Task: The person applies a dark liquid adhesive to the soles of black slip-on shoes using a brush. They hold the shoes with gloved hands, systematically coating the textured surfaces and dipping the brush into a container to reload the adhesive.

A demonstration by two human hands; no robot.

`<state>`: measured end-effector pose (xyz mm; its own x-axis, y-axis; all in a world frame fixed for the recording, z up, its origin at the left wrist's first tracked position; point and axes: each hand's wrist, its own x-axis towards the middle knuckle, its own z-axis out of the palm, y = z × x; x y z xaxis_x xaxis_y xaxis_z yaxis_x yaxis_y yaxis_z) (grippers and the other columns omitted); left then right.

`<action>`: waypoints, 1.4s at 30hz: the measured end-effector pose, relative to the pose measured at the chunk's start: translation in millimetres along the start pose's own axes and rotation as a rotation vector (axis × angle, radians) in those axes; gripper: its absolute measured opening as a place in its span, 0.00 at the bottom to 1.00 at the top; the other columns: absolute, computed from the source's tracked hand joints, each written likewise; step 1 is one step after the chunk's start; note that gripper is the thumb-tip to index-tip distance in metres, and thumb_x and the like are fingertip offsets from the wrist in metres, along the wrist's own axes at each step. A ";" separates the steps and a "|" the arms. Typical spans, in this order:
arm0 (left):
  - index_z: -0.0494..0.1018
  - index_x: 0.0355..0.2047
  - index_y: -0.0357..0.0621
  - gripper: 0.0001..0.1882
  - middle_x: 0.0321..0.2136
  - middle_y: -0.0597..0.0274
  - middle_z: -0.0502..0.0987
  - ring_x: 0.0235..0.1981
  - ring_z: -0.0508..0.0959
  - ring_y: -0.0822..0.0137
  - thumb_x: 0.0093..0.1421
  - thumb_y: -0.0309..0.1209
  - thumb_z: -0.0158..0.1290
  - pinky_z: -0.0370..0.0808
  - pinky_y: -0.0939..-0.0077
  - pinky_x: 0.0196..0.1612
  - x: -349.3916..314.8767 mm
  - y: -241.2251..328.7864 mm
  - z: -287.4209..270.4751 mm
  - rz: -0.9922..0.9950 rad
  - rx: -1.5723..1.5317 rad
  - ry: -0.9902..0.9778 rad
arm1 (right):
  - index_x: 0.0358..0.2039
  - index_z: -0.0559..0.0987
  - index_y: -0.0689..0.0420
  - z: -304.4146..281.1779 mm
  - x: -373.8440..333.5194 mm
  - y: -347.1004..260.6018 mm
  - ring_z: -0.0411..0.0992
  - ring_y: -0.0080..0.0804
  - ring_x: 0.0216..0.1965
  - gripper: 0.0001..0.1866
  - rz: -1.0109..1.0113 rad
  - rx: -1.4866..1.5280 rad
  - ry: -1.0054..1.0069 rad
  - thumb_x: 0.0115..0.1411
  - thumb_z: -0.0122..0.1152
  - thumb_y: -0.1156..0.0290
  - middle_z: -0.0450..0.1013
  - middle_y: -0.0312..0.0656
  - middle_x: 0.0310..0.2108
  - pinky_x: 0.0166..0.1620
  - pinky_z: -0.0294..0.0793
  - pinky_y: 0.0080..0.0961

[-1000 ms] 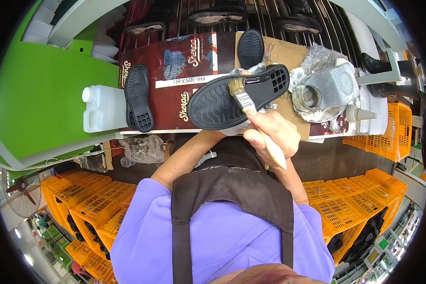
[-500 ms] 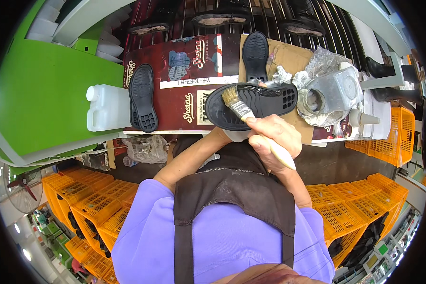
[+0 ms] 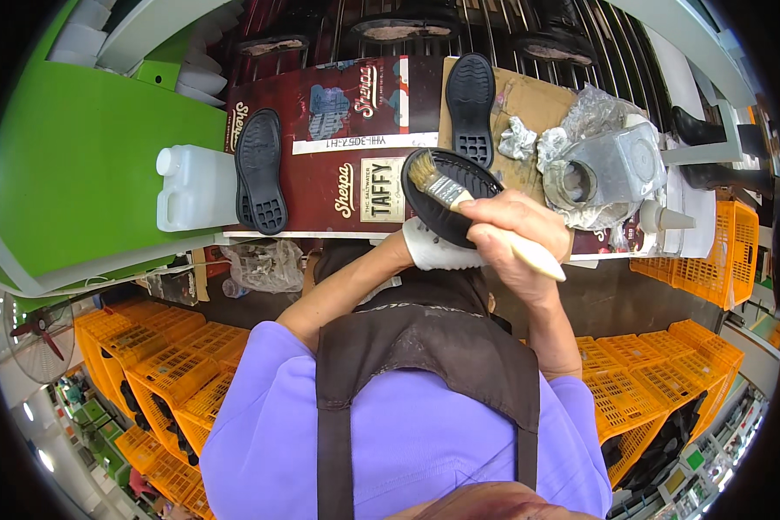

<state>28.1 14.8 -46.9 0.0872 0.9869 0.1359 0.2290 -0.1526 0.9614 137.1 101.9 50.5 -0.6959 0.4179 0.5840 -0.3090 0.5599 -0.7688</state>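
Observation:
A flat paintbrush (image 3: 445, 190) with a cream handle is gripped in my right hand (image 3: 520, 227). Its bristles lie over the inside of a black shoe sole (image 3: 432, 211), close to the left end of its raised rim. My left hand (image 3: 442, 246), in a white glove, supports that sole from below; its fingers are mostly hidden. The sole's other end is covered by my right hand. Two more black soles lie on the bench: one at the left (image 3: 260, 165), one at the back centre (image 3: 471, 104).
A white jug (image 3: 195, 189) stands at the left. To the right are a clear plastic-wrapped container (image 3: 620, 165), crumpled white wads (image 3: 517, 139) and a nozzle bottle (image 3: 667, 217). Black boots (image 3: 407, 26) rest on the rack behind. Orange crates (image 3: 637, 373) flank me.
The held sole has turned and tilted, so its gridded end is now behind my right hand. My right hand and the brush have shifted slightly right. More of the left glove shows.

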 end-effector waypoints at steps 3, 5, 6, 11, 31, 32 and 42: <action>0.70 0.42 0.46 0.16 0.39 0.60 0.72 0.42 0.72 0.68 0.52 0.33 0.55 0.69 0.72 0.45 3.1 19.8 -11.1 -0.069 0.064 -0.169 | 0.28 0.78 0.65 -9.5 2.3 3.4 0.70 0.28 0.20 0.07 0.063 0.038 -0.054 0.45 0.62 0.79 0.75 0.43 0.25 0.23 0.69 0.21; 0.69 0.46 0.46 0.19 0.41 0.60 0.73 0.44 0.71 0.69 0.52 0.32 0.56 0.70 0.73 0.46 2.1 20.2 -9.1 -0.104 -0.032 -0.206 | 0.28 0.79 0.64 -16.3 4.4 9.4 0.70 0.28 0.20 0.06 0.083 0.054 -0.096 0.46 0.62 0.79 0.75 0.43 0.25 0.23 0.69 0.21; 0.69 0.46 0.45 0.20 0.42 0.61 0.72 0.44 0.71 0.69 0.52 0.32 0.56 0.70 0.73 0.46 1.1 18.0 -9.1 -0.035 -0.042 -0.182 | 0.28 0.79 0.64 -18.3 4.0 13.1 0.70 0.28 0.20 0.06 0.098 0.074 -0.095 0.47 0.61 0.78 0.75 0.43 0.24 0.23 0.69 0.20; 0.67 0.47 0.41 0.23 0.42 0.60 0.71 0.44 0.71 0.68 0.51 0.31 0.57 0.70 0.73 0.46 -0.3 23.7 -17.2 -0.020 -0.102 -0.232 | 0.31 0.79 0.65 -28.3 4.9 28.0 0.69 0.22 0.20 0.07 0.261 0.157 -0.084 0.50 0.60 0.77 0.74 0.41 0.22 0.23 0.67 0.15; 0.58 0.54 0.35 0.34 0.42 0.51 0.72 0.42 0.74 0.61 0.57 0.51 0.44 0.69 0.66 0.48 -26.8 5.1 -24.6 -0.362 -0.955 -0.037 | 0.34 0.78 0.64 -28.5 -15.8 47.1 0.66 0.15 0.19 0.09 0.529 0.348 0.089 0.56 0.57 0.72 0.72 0.36 0.21 0.22 0.65 0.10; 0.60 0.53 0.36 0.27 0.43 0.52 0.71 0.43 0.74 0.63 0.63 0.46 0.39 0.69 0.70 0.48 -27.2 12.4 -24.8 -0.310 -1.111 -0.037 | 0.34 0.78 0.64 -27.0 -16.4 45.3 0.66 0.15 0.19 0.09 0.533 0.348 0.087 0.56 0.57 0.72 0.72 0.36 0.21 0.23 0.65 0.10; 0.59 0.54 0.42 0.35 0.40 0.48 0.72 0.34 0.76 0.57 0.60 0.58 0.28 0.75 0.63 0.36 -28.3 6.0 -19.6 -0.421 -1.428 0.187 | 0.33 0.79 0.63 -19.1 -22.3 25.3 0.68 0.16 0.22 0.08 0.574 0.375 0.004 0.55 0.58 0.73 0.74 0.37 0.24 0.25 0.67 0.12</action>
<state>7.9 -13.0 -40.2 0.1108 0.9534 -0.2806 -0.9178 0.2065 0.3392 157.2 120.4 22.9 -0.8141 0.5779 0.0573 -0.0958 -0.0363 -0.9947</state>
